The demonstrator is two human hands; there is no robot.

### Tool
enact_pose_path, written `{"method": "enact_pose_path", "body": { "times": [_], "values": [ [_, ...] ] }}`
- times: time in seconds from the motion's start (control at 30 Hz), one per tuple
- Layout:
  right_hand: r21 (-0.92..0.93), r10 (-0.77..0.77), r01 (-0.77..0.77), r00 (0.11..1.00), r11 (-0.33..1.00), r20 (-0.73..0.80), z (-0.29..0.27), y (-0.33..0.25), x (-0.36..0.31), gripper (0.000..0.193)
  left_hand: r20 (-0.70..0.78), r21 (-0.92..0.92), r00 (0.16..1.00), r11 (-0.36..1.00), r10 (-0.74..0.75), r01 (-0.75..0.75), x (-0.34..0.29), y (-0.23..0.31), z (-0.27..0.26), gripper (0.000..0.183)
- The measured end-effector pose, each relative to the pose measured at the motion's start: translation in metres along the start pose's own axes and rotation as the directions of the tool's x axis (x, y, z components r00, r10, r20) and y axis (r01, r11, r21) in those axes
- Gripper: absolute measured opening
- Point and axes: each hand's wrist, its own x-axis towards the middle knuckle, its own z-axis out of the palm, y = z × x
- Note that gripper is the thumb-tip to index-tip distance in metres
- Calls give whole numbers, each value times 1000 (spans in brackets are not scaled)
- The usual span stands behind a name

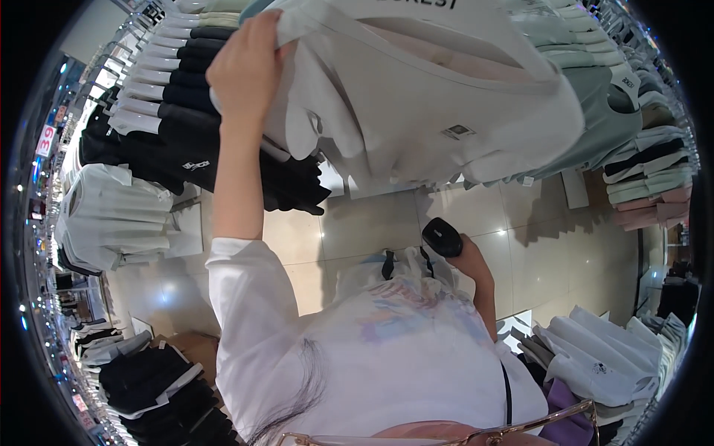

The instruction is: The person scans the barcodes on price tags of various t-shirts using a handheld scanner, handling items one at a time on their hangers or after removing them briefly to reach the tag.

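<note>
The left hand (249, 67) is up high, and its grip pinches the shoulder of a white shirt (416, 111). Some of its fingers go behind the cloth, so they are hard to see. The shirt is at the top of the picture, in front of the person, and its top is cut off by the edge. It has a small square patch (459, 131) on it.

The right hand (471, 258) is lower down. Its grip is closed around a black rounded thing (442, 238), which hides most of the fingers. I can't tell what that thing is for sure. It is well apart from the white shirt, above the shiny floor (372, 223).

Black shirts (193, 100) hang to the left, and a gray-green shirt (595, 111) hangs to the right. At the lower left, black clothes (149, 379) partly cover a brown box-like thing (192, 346); its inside is hidden.
</note>
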Motion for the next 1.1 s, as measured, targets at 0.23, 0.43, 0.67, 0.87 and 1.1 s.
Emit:
{"method": "enact_pose_path", "body": {
  "times": [0.23,0.43,0.67,0.87,1.1],
  "values": [
    [321,-114,125,992,939,-52,4,22,52,102,-85,304,930,880,-358,366,13,-31,-98,30],
    [141,-102,128,979,982,-177,-17,28,101,56,-216,124,840,839,-498,530,16,4,-143,29],
    [444,-99,13,981,896,170,-88,12,50,36,-6,341,668,626,-744,701,-45,64,-173,29],
    [572,-402,13,724,820,560,-140,-26,15,65,433,306,50,199,-900,931,-131,191,-197,31],
    [318,-395,268,317,909,862,-138,-89,3,60,814,-200,-126,-478,-567,856,-203,347,-186,49]
  ]
}}
